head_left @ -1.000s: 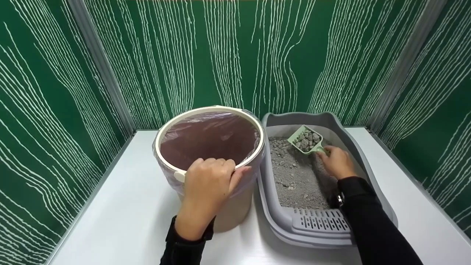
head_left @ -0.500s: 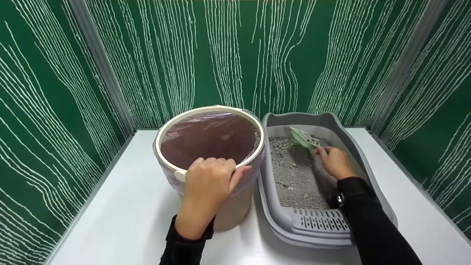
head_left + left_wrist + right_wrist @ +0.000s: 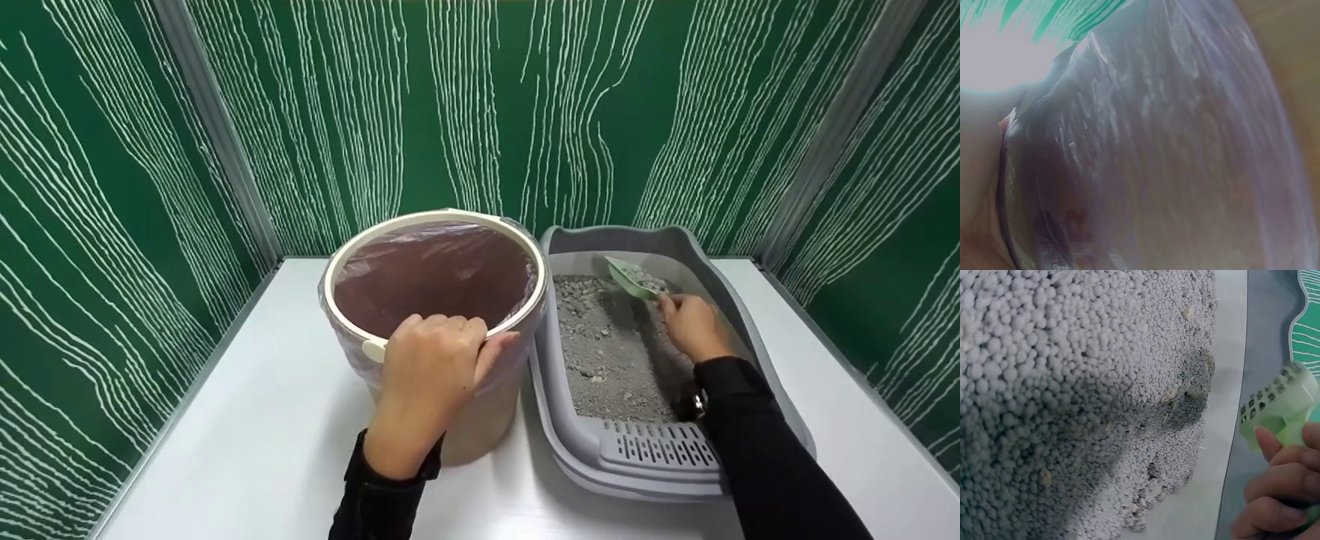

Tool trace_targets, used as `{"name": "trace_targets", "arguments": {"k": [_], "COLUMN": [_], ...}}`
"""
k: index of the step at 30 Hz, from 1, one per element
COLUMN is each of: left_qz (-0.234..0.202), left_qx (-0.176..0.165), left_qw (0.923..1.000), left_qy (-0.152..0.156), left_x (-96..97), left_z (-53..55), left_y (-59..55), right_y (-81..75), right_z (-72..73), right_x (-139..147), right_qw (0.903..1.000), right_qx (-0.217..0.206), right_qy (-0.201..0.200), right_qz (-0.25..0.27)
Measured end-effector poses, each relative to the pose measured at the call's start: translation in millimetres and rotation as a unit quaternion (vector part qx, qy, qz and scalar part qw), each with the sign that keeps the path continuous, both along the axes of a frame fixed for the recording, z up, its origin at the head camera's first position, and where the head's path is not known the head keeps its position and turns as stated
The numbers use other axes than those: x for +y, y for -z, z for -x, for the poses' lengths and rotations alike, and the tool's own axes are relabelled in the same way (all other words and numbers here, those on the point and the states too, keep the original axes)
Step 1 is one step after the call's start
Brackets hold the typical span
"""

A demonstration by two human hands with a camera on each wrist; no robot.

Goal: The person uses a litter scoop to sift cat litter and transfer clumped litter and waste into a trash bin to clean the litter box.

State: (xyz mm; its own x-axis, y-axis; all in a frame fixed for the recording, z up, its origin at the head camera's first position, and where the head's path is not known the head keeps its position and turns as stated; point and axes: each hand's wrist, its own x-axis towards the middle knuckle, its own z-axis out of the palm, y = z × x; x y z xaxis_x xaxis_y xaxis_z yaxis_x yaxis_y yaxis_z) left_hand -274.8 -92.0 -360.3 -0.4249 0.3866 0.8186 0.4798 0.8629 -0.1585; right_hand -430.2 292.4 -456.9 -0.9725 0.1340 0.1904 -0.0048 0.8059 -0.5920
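Note:
My left hand [image 3: 431, 367] grips the front rim of a beige trash bin [image 3: 484, 427], fingers over the edge and thumb to the right. A thin clear-purple bag [image 3: 1174, 140] lines the bin and folds down over its outside. My right hand [image 3: 694, 326] holds a light green litter scoop [image 3: 628, 279] by its handle above the far part of a grey litter box [image 3: 551, 397]. The scoop is tilted, with grey clumps in it. In the right wrist view its slotted bowl [image 3: 1280, 408] shows above curled fingers [image 3: 1275, 514]. Grey litter [image 3: 607, 375] covers the box floor.
The bin and litter box stand side by side on a white table [image 3: 225, 405]. A slotted grey step [image 3: 660, 446] forms the box's near end. Green walls [image 3: 480, 97] with white lines enclose the back and sides, joined by metal posts.
The scoop has turned from showing its full bowl to a tilted, nearly edge-on position. My left hand keeps its grip on the rim. The whole head view has shifted slightly.

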Motion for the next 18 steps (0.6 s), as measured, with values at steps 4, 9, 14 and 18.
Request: {"name": "trace_targets", "arguments": {"k": [4, 9, 14, 18], "left_qz": [0.001, -0.001, 0.008, 0.009], "left_qx": [0.001, -0.001, -0.006, -0.006], "left_qw": [1.0000, 1.0000, 0.9999, 0.9999], "left_qy": [-0.001, 0.001, -0.003, -0.006], "left_x": [-1.0, -0.6, 0.5, 0.7], "left_z": [-0.6, -2.2, -2.5, -2.3], "left_y": [-0.3, 0.7, -0.8, -1.5], "right_y": [-15.1, -47.0, -90.2, -126.8], "right_z": [-3.0, -10.7, -18.3, -25.8], "right_x": [-4, -6, -6, -11], "right_qw": [0.9994, 0.9985, 0.9969, 0.9959], "right_qx": [0.021, 0.007, -0.019, -0.010], "right_qy": [0.000, -0.039, -0.070, -0.081], "right_qz": [-0.027, -0.037, -0.031, -0.038]}}
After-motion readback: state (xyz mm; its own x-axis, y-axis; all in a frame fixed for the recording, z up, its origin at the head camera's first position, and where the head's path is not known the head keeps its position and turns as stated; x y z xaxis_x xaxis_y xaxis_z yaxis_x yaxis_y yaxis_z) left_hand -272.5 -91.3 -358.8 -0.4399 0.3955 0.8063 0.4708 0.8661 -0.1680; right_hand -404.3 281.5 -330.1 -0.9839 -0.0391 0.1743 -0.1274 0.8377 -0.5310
